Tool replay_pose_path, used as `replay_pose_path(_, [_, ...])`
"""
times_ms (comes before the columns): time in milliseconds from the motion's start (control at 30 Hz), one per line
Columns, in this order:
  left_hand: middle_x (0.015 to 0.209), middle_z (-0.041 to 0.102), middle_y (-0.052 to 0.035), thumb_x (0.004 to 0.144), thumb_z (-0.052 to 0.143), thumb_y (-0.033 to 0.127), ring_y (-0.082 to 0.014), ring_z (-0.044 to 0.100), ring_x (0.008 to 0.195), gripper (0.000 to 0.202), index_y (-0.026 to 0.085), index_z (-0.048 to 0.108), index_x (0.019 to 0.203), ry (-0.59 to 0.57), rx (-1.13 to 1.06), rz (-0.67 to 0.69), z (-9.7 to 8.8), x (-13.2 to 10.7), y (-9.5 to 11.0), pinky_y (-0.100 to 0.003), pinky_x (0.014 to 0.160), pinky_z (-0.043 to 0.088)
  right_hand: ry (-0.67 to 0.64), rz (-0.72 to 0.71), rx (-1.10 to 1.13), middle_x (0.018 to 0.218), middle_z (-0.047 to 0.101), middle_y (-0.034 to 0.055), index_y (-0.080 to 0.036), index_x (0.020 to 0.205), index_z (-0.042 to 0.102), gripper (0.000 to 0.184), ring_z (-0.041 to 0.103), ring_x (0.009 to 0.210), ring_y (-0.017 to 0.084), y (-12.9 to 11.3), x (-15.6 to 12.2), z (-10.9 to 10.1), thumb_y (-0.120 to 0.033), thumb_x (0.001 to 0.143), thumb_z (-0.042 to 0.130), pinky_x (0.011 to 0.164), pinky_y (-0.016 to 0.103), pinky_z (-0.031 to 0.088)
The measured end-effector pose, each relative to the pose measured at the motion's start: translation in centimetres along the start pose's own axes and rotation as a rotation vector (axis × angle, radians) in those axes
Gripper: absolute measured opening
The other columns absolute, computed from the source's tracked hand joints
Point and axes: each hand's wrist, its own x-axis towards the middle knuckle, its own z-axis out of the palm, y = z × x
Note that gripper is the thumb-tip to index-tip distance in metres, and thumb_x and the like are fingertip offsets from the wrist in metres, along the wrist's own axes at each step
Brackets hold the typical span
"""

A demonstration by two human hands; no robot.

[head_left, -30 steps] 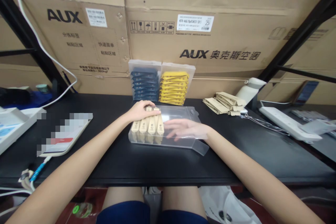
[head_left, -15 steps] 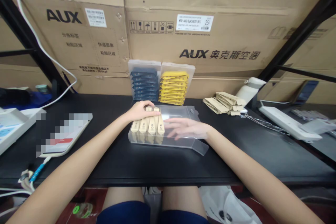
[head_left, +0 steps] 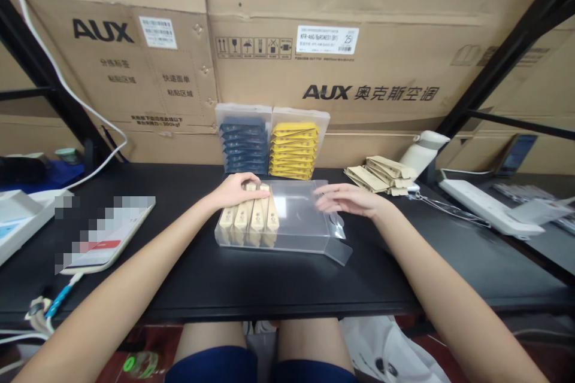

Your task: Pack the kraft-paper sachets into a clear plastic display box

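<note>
A clear plastic box (head_left: 299, 221) lies on the black desk with its flap end to the right. Several beige packets (head_left: 257, 218) stand in a row inside its left part. My left hand (head_left: 238, 188) grips the box at its far left, thumb across the packets and fingertips partly hidden behind. Just off the box's right end, my right hand (head_left: 348, 198) hovers with fingers stretched out, slightly blurred, and nothing seen in it. More beige packets (head_left: 381, 175) lie in a loose pile behind and to the right.
Upright at the back stand a clear box of blue packets (head_left: 244, 143) and one of yellow packets (head_left: 294, 149). A white bottle (head_left: 422, 152) leans beside the beige pile. A phone (head_left: 108, 239) lies left; a white power strip (head_left: 489, 206) lies right.
My right hand has come out of the clear box and moved right and slightly up. My left hand keeps its hold; the view has shifted slightly.
</note>
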Motion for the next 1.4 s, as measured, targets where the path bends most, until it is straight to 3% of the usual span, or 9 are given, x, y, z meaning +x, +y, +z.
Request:
replay_pose_path(100, [0.101,0.070,-0.0036,0.066,0.066,0.063,-0.0250,0.062,0.093,0.052,0.021,0.068,0.096,-0.004,-0.009,-0.002,0.0,-0.1,0.0,-0.033,0.081,0.044,0.254,-0.072,-0.014,0.088,0.073,0.0093,-0.014,0.104,0.065,0.023,0.070,0.078,0.016,-0.4,-0.2,-1.3,-0.020,0.081,0.064,0.079,0.030,0.055])
replay_pose_path(233, [0.104,0.070,-0.0046,0.067,0.065,0.063,-0.0251,0.062,0.095,0.052,0.022,0.068,0.098,-0.009,-0.010,-0.008,0.0,-0.1,0.0,-0.034,0.082,0.044,0.827,-0.362,-0.206,0.090,0.071,0.0111,-0.016,0.096,0.062,0.018,0.068,0.076,0.019,-0.7,-0.4,-2.7,-0.027,0.082,0.058,0.078,0.039,0.055])
replay_pose_path(333, [0.108,0.069,-0.0057,0.067,0.065,0.063,-0.0261,0.061,0.098,0.053,0.022,0.068,0.100,-0.006,-0.003,-0.002,0.0,-0.1,-0.1,-0.034,0.084,0.044,1.236,-0.548,-0.549,0.096,0.067,0.0141,-0.016,0.095,0.059,0.021,0.065,0.088,0.024,-0.3,-0.9,-4.0,-0.031,0.081,0.055,0.085,0.045,0.051])
replay_pose_path(433, [0.108,0.069,-0.0059,0.067,0.065,0.063,-0.0260,0.062,0.098,0.053,0.021,0.068,0.101,-0.005,0.001,-0.002,0.0,0.0,-0.2,-0.034,0.084,0.045,1.427,-0.630,-1.041,0.116,0.061,0.0196,-0.014,0.104,0.059,0.032,0.054,0.116,0.030,0.4,-1.6,-5.6,-0.033,0.080,0.053,0.099,0.049,0.040])
replay_pose_path(533, [0.107,0.069,-0.0056,0.067,0.065,0.063,-0.0260,0.062,0.097,0.054,0.022,0.067,0.101,-0.005,0.000,-0.005,0.0,-0.1,-0.2,-0.035,0.085,0.045,1.456,-0.493,-1.196,0.133,0.049,0.0242,-0.011,0.116,0.057,0.046,0.042,0.129,0.035,1.3,-2.1,-7.2,-0.040,0.080,0.052,0.103,0.055,0.032])
replay_pose_path(700, [0.107,0.069,-0.0050,0.067,0.065,0.063,-0.0259,0.062,0.098,0.052,0.022,0.068,0.099,-0.007,-0.013,-0.004,0.0,-0.1,-0.1,-0.034,0.085,0.045,1.417,-0.312,-1.191,0.133,0.049,0.0269,-0.006,0.125,0.055,0.059,0.045,0.125,0.038,2.5,-2.1,-8.8,-0.042,0.077,0.052,0.100,0.055,0.033])
replay_pose_path(867, [0.107,0.069,-0.0052,0.067,0.065,0.063,-0.0259,0.062,0.096,0.053,0.021,0.068,0.099,-0.004,-0.005,-0.006,0.0,-0.1,0.1,-0.034,0.085,0.045,1.316,-0.232,-1.143,0.116,0.062,0.0228,-0.006,0.122,0.058,0.055,0.054,0.114,0.037,2.9,-2.0,-9.1,-0.039,0.077,0.055,0.096,0.053,0.040])
replay_pose_path(1033, [0.107,0.069,-0.0046,0.067,0.065,0.063,-0.0256,0.062,0.096,0.053,0.021,0.068,0.100,-0.002,0.002,0.001,0.0,-0.1,0.1,-0.033,0.085,0.045,1.273,-0.115,-1.154,0.117,0.063,0.0221,-0.006,0.122,0.058,0.052,0.058,0.112,0.035,3.0,-1.9,-9.2,-0.036,0.080,0.055,0.094,0.050,0.044])
replay_pose_path(1400, [0.107,0.069,-0.0044,0.067,0.066,0.064,-0.0251,0.062,0.096,0.054,0.021,0.068,0.100,-0.006,-0.009,-0.011,0.0,-0.1,0.1,-0.034,0.085,0.044,1.238,-0.022,-1.244,0.109,0.068,0.0179,-0.011,0.108,0.066,0.041,0.059,0.108,0.035,3.4,-1.5,-9.7,-0.029,0.072,0.063,0.094,0.050,0.042])
